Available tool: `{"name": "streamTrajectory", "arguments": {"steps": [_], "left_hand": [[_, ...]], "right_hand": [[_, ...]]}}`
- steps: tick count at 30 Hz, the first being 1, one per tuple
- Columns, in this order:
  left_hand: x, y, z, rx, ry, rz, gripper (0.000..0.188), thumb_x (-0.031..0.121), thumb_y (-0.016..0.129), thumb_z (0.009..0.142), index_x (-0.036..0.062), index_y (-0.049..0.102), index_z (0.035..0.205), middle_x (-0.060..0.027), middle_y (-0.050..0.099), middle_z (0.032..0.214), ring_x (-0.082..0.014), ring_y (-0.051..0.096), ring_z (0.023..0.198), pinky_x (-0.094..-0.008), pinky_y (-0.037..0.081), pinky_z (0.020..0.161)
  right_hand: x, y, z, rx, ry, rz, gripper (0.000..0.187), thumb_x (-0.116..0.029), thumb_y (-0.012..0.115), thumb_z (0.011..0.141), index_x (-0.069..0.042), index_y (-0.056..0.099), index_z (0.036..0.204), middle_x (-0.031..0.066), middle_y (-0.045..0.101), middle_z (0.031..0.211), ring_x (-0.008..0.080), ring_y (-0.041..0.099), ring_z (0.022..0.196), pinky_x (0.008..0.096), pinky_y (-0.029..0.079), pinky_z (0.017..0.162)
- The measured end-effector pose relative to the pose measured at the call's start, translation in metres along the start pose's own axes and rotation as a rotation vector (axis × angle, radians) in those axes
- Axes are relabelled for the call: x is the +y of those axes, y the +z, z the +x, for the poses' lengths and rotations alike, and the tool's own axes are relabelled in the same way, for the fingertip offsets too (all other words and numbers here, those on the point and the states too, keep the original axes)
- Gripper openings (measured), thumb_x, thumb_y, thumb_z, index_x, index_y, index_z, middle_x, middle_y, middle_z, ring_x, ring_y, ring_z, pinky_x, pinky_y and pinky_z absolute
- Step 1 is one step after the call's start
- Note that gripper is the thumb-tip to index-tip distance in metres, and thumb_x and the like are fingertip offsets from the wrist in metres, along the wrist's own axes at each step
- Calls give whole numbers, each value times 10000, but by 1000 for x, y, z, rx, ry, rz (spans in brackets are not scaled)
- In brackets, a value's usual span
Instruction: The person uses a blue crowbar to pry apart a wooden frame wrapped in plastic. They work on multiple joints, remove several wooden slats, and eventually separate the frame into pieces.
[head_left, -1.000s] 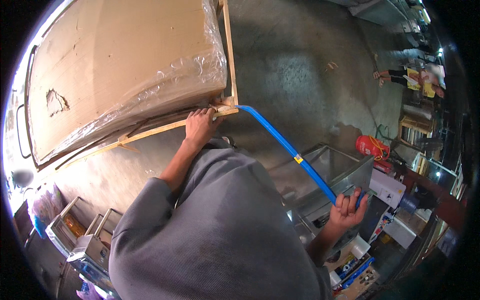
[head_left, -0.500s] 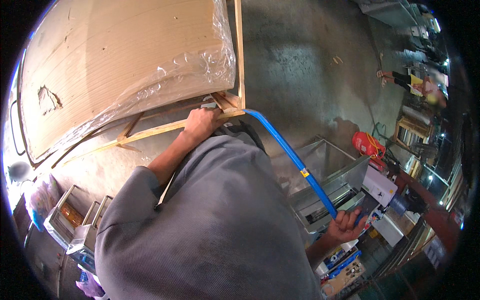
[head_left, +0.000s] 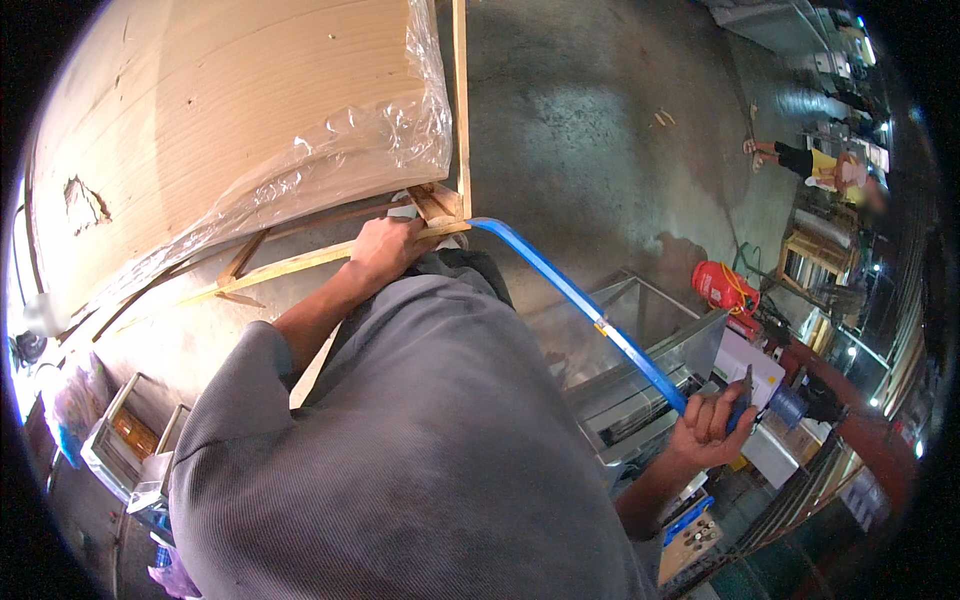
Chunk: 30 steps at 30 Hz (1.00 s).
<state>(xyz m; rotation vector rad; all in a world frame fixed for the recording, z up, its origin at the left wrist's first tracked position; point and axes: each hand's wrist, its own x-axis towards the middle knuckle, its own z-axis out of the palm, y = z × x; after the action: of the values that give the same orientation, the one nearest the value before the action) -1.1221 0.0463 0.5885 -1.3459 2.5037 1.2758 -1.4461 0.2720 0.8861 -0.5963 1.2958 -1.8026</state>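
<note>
My right hand [head_left: 708, 432] is closed around the lower end of a long blue pry bar [head_left: 598, 322]. A dark, pointed piece sticks up by its fingers; I cannot make out what it is. The bar's bent far tip meets the corner of a wooden crate frame [head_left: 461, 120]. Just left of that corner, my left hand [head_left: 385, 248] grips the near wooden slat [head_left: 290, 268], its fingertips hidden behind the wood. Inside the frame stands a large cardboard box [head_left: 250, 110] in clear plastic wrap [head_left: 400, 140], with a torn patch at its left.
Right of me stands a metal cabinet [head_left: 640, 350], with a red tank [head_left: 722, 287] beyond it. Tools lie on a board [head_left: 690, 550] at the lower right. Metal-framed items [head_left: 125, 440] stand at the lower left. Another person [head_left: 822, 166] stands at the far right.
My right hand has moved slightly up and to the right with the bar's end. The bar's tip stays at the frame's corner, and my left hand keeps its grip. The whole view has shifted a little.
</note>
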Motion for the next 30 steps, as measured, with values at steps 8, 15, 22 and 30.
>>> {"name": "streamTrajectory", "arguments": {"steps": [8,15,22,30], "left_hand": [[12,-2,-1,-69,-63,170,483,528,588,909,54,675,926,-187,698,813,-367,688,753,-481,540,678],[11,7,-3,-59,-107,217,371,431,613,901,65,670,922,-165,707,868,-356,696,792,-472,548,694],[6,10,6,-83,-156,220,283,295,629,858,83,667,1041,-176,709,940,-368,700,864,-484,556,738],[28,-11,16,-120,-205,300,403,389,649,889,20,659,1050,-182,684,1059,-358,666,996,-465,546,819]], "right_hand": [[-10,64,107,-77,110,47,530,-370,400,1048,128,568,1113,-65,293,499,71,188,399,270,222,444],[18,137,256,-130,267,-78,406,-261,532,1005,135,591,1073,-71,317,502,65,237,408,254,206,421],[8,7,204,-27,157,120,491,-337,529,998,133,549,1137,-76,284,493,65,215,408,264,189,416],[105,-142,-8,686,-76,-74,224,-235,626,946,-49,561,1052,30,499,727,121,373,495,274,386,486]]}}
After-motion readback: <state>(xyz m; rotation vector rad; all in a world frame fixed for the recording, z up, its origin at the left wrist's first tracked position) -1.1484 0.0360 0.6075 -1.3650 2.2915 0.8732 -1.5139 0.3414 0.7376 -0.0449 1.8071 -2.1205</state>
